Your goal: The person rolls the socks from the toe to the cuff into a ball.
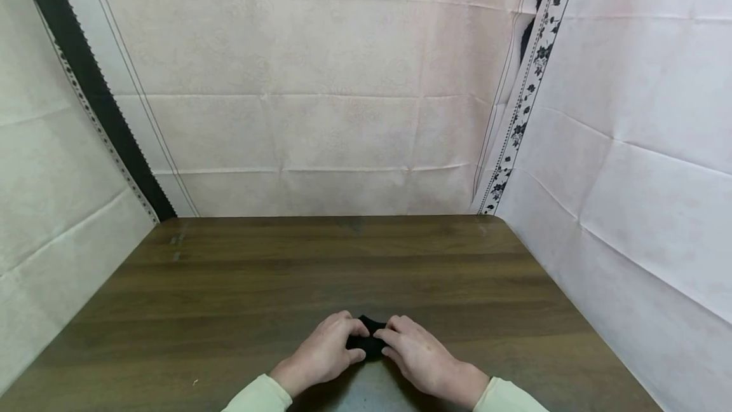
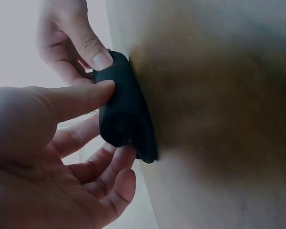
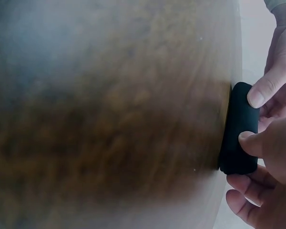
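A small black cloth roll (image 1: 373,347) lies on the wooden table, low in the middle of the head view. My left hand (image 1: 327,348) grips its left end and my right hand (image 1: 424,356) its right end. Seen in the left wrist view, the roll (image 2: 121,98) has a thick, layered end with a flap along the table side. The left thumb (image 2: 88,100) presses on its near face, with fingers curled beneath. From the right wrist, the roll (image 3: 240,129) shows a smooth side, and the right thumb (image 3: 257,143) presses on it. Fingers cover parts of both ends.
The brown wooden tabletop (image 1: 320,266) reaches back to a pale creased sheet (image 1: 343,132) hung behind it. More sheets hang at the left (image 1: 51,221) and right (image 1: 646,164). A tiny pale scrap (image 1: 195,382) lies left of the hands.
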`<state>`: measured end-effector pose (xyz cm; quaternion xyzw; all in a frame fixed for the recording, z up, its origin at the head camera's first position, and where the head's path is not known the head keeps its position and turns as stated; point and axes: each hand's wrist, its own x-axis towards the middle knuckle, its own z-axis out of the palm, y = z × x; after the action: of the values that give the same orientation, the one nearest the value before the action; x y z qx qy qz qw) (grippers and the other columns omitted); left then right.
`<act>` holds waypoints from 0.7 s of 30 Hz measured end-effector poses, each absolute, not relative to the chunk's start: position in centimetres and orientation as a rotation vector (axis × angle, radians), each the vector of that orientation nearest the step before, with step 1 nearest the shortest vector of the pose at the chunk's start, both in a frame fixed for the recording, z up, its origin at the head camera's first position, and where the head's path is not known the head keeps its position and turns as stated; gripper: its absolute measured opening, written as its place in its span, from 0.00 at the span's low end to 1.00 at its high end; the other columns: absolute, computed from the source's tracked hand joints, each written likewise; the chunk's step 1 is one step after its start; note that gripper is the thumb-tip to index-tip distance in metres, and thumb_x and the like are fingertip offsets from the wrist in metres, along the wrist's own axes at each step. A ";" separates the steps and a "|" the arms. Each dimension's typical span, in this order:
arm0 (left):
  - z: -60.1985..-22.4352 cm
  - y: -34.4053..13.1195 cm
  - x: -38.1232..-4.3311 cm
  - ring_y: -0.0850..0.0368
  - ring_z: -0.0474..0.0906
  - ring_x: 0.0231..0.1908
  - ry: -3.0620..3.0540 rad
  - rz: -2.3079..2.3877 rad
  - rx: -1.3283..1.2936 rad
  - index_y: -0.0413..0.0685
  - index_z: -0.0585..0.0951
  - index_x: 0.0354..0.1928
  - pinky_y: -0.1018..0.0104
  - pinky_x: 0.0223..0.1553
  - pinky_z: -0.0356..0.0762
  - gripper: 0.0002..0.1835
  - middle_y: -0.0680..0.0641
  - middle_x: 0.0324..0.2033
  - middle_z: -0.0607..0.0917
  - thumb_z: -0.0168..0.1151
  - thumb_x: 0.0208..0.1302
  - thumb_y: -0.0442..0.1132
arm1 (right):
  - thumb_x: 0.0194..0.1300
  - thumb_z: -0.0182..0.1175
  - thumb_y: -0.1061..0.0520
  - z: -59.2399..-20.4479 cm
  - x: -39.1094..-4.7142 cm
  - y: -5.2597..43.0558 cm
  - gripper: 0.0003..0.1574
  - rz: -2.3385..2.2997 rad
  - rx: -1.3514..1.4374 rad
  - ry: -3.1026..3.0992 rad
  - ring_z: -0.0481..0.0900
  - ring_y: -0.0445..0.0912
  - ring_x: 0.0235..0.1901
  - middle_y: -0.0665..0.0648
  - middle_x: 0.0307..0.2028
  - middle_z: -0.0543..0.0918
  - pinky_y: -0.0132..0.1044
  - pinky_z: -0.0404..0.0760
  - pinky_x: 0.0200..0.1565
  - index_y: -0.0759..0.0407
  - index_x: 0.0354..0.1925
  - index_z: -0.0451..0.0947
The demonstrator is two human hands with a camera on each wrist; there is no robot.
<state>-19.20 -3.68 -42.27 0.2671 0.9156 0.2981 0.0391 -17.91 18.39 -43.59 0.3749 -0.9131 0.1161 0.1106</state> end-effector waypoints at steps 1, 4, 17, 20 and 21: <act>-42.3 -3.7 -19.2 0.58 0.75 0.44 2.811 0.920 0.826 0.51 0.86 0.46 0.57 0.46 0.76 0.12 0.57 0.39 0.78 0.74 0.60 0.40 | 0.70 0.64 0.59 -43.6 -17.9 18.4 0.15 0.334 1.104 -2.682 0.73 0.39 0.41 0.47 0.40 0.75 0.30 0.77 0.43 0.56 0.55 0.81; -42.4 -3.7 -19.1 0.58 0.74 0.43 2.813 0.936 0.836 0.52 0.86 0.44 0.58 0.44 0.76 0.13 0.57 0.38 0.78 0.76 0.58 0.39 | 0.70 0.63 0.60 -43.7 -17.9 18.4 0.16 0.322 1.111 -2.675 0.73 0.39 0.40 0.47 0.40 0.74 0.29 0.76 0.43 0.56 0.55 0.81; -42.5 -3.8 -19.2 0.56 0.75 0.42 2.805 0.943 0.842 0.50 0.85 0.43 0.55 0.45 0.76 0.12 0.55 0.38 0.81 0.75 0.57 0.37 | 0.72 0.61 0.61 -43.4 -17.9 18.3 0.18 0.332 1.096 -2.740 0.72 0.38 0.40 0.46 0.40 0.74 0.30 0.76 0.42 0.56 0.58 0.81; -42.5 -3.8 -19.3 0.53 0.78 0.45 2.788 0.948 0.841 0.50 0.85 0.44 0.50 0.48 0.76 0.11 0.54 0.40 0.83 0.73 0.60 0.36 | 0.72 0.61 0.60 -43.4 -17.9 18.4 0.18 0.382 1.092 -2.755 0.72 0.36 0.39 0.46 0.41 0.75 0.29 0.76 0.41 0.57 0.58 0.81; -42.4 -3.9 -19.3 0.52 0.78 0.46 2.780 0.948 0.835 0.50 0.85 0.44 0.49 0.49 0.76 0.10 0.53 0.41 0.84 0.73 0.60 0.36 | 0.72 0.61 0.60 -43.4 -17.9 18.4 0.17 0.401 1.094 -2.745 0.72 0.36 0.40 0.46 0.42 0.76 0.29 0.76 0.40 0.57 0.58 0.81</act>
<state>-19.33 -3.87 -42.39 0.2732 0.9095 0.3102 0.0441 -17.94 18.44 -43.42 0.3658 -0.9175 0.1340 0.0798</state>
